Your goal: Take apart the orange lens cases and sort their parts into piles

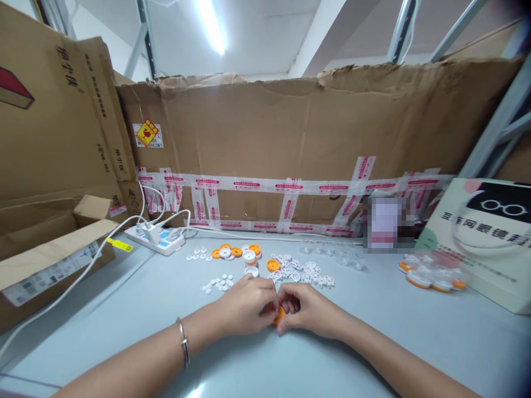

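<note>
Two hands meet well right of the white power strip (155, 239) and nearer the camera. The left hand (249, 307), one bracelet (183, 342) on its wrist, and the right hand (309, 309) both pinch a single orange disc (279, 315) between curled fingertips, just above the grey table (124, 309). Just right of the power strip lie about six orange rings (236, 252). Two loose groups of small white discs (219, 283) sit there too, too small to count exactly. Further right is one heap of white patterned pieces (301, 272). Far right of the strip, one clear bag of orange-rimmed parts (431, 271) touches one printed box (481, 243)
</note>
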The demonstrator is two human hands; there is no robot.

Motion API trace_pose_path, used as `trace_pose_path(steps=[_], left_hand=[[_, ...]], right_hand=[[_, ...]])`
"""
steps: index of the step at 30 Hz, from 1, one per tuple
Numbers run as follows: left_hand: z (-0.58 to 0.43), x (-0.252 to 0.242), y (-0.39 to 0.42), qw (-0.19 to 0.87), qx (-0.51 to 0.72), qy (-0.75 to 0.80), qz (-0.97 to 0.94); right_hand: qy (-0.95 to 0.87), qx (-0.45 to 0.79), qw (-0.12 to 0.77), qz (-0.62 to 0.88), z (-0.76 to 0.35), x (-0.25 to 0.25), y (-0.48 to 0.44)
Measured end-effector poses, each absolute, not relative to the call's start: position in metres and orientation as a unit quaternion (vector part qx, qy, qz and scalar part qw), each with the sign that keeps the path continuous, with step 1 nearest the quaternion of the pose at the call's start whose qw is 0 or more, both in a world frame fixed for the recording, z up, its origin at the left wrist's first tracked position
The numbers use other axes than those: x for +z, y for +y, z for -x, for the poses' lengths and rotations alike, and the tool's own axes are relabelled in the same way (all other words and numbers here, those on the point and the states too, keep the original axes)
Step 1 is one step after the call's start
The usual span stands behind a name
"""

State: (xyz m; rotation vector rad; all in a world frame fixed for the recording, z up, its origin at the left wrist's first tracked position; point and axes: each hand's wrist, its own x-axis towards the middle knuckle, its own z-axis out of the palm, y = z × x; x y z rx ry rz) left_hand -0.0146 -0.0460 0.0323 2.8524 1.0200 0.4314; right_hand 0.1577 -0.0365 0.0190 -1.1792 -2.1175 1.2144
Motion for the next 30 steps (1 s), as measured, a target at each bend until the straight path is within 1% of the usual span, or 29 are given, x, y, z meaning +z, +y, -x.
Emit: trace_pose_path(steps=[3,10,12,16,18,30], left_hand=[[0.014,0.028,-0.045,0.017,0.147,0.328,-0.933],[0.015,0.026,-0.042,0.000,0.147,0.319,-0.936],[0.015,0.028,-0.043,-0.027,0.144,0.308,-0.940],[0.015,0.034,-0.046,-0.133,0.143,0.268,-0.944],[0.016,0.035,-0.047,-0.170,0.132,0.236,-0.948],[0.015,0.041,-0.053,-0.240,0.105,0.183,-0.947]], right_hand=[[-0.762,0.437,0.218,0.425,-0.158,0.018,-0.036],[-0.760,0.441,0.217,0.426,-0.158,0.018,-0.036],[-0.756,0.445,0.220,0.427,-0.157,0.018,-0.036],[-0.753,0.446,0.224,0.429,-0.156,0.019,-0.037],[-0.758,0.436,0.226,0.428,-0.155,0.020,-0.038],[-0.761,0.429,0.223,0.433,-0.155,0.019,-0.039]])
